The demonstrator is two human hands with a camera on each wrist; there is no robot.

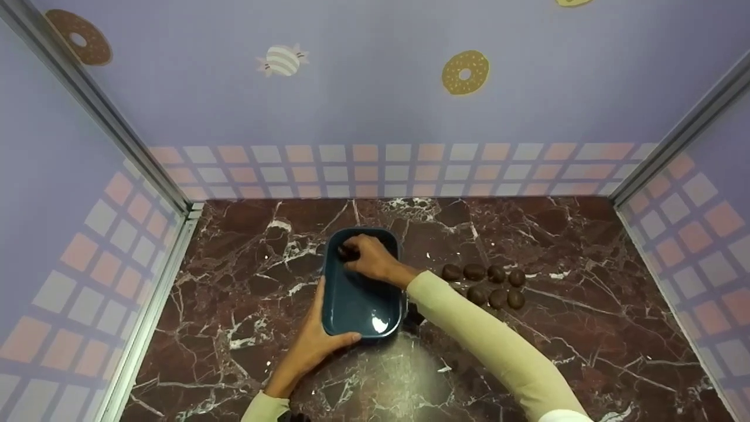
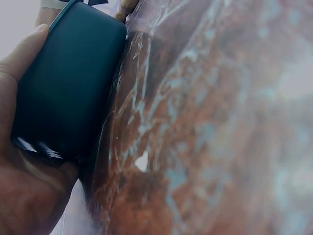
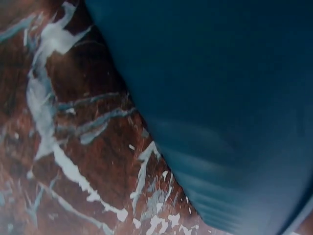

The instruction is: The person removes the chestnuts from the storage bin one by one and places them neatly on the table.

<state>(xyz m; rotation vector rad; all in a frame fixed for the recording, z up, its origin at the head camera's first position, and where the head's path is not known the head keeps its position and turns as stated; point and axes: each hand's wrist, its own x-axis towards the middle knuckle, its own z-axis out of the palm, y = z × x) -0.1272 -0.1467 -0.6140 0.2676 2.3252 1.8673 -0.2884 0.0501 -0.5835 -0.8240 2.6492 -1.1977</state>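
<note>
A deep teal-blue rectangular dish [image 1: 360, 305] with rounded corners stands on the marble-patterned table. My left hand [image 1: 319, 337] grips its near left corner, thumb along the near rim and fingers against the left side. In the left wrist view, that hand [image 2: 29, 181] lies against the dish's outer wall [image 2: 73, 78]. My right hand [image 1: 372, 258] reaches inside the dish's far end and pinches a dark brown roundish thing [image 1: 347, 253] by the far left corner; the fingers partly hide it. The right wrist view is mostly filled by the dish's wall [image 3: 210, 107], without the hand.
Right of the dish, several brown oval things [image 1: 497, 274], kiwi-like in shape, lie in two short rows on the table [image 1: 246, 281]. The right sleeve [image 1: 486, 334] passes close in front of them. Patterned lilac walls [image 1: 375, 105] enclose the table at the back and both sides.
</note>
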